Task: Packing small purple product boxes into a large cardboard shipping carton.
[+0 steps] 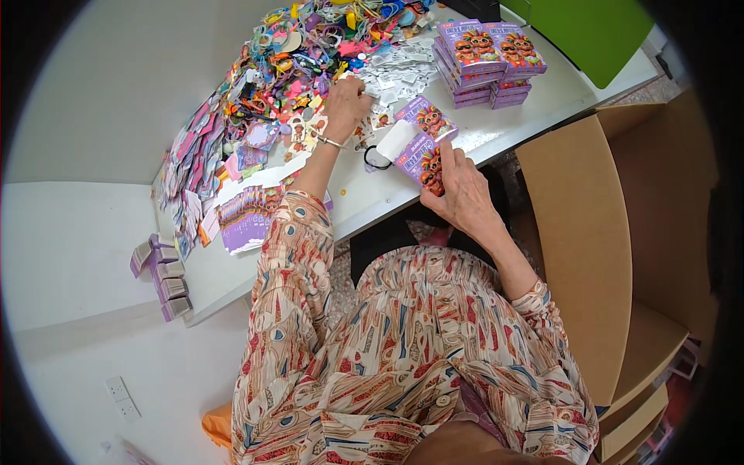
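Purple cardboard box (425, 159), small and oblong with a glossy printed cartoon figure in orange and red, sits open-ended at the near edge of the white table (535, 101), its white flap turned up toward the far side. The right hand (457, 190) is wrapped around the box's near end, fingers curled closed on it. The left hand (345, 108) reaches farther up the table, fingers bent down into a heap of small white paper slips (399, 70); whether it has pinched one I cannot tell. A thin bracelet circles that wrist. Beyond lies a tangled mound of bright plastic toy glasses (298, 54) in pink, blue, yellow and orange. A neat stack of closed purple boxes (484, 62) stands at the far right of the table. Flat, unfolded purple box blanks (244, 213) fan out near the left elbow, and more folded ones (163, 275) rest on the table's left corner. A large brown corrugated carton (589, 232) stands open beside the table, at the person's right.
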Tool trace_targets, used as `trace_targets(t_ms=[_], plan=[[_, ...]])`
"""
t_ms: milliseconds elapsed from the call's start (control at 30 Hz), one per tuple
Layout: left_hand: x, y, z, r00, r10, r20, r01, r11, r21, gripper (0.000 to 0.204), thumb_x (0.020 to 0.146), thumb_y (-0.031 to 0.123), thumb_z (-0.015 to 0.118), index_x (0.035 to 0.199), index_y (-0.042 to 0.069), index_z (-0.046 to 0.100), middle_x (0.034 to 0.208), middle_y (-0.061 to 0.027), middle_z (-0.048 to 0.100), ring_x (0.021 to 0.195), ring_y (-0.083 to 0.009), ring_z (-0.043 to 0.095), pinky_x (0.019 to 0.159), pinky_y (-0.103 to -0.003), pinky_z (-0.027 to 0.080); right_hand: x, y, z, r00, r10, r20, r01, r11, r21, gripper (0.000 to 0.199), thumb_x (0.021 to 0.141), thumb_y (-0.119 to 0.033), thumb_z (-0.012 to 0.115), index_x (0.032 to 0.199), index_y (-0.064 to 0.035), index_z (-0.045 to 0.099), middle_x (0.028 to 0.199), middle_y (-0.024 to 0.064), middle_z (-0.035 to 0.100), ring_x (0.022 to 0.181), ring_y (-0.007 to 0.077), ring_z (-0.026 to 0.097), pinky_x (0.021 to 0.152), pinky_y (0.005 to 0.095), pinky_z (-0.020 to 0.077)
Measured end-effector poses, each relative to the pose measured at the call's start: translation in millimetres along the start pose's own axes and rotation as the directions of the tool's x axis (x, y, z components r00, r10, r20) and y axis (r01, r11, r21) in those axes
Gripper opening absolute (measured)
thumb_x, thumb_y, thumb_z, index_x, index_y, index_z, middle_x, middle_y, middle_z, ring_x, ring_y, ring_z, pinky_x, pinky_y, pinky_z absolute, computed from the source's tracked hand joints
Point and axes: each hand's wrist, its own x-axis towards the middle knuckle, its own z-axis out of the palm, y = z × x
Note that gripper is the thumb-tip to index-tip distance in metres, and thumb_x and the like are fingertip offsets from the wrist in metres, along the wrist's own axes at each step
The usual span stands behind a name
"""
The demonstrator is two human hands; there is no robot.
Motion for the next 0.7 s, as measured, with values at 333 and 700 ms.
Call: trace_targets(t_ms=[333,700], plan=[[3.9,5.1,-1.6,0.991,-0.135,0.020,0.136,0.964,-0.227,0.020,0.071,0.018,0.066,0.085,0.005,0.071,0.080,-0.0122,0.069,0.071,-0.0232,0.064,0.065,-0.034,0.049,0.4,0.2,-0.9,1.000,0.022,0.012,-0.022,1.000,0.001,0.072,0.071,-0.024,0.069,0.127,0.0064,0.034,0.092,0.0240,0.053,0.085,0.0412,0.058,0.073,0.0463,0.0506],[-40.4,43.4,-65.2,0.992,-0.117,-0.043,0.072,0.814,-0.576,0.013,0.077,0.013,0.069,0.085,0.003,0.072,0.076,-0.0071,0.065,0.068,-0.0148,0.061,0.063,-0.027,0.046,2.9,1.7,-4.3,1.000,0.023,0.016,-0.023,1.000,0.018,0.065,0.072,-0.024,0.068,0.121,0.0058,0.037,0.090,0.0248,0.055,0.086,0.0421,0.059,0.073,0.0469,0.0501]])
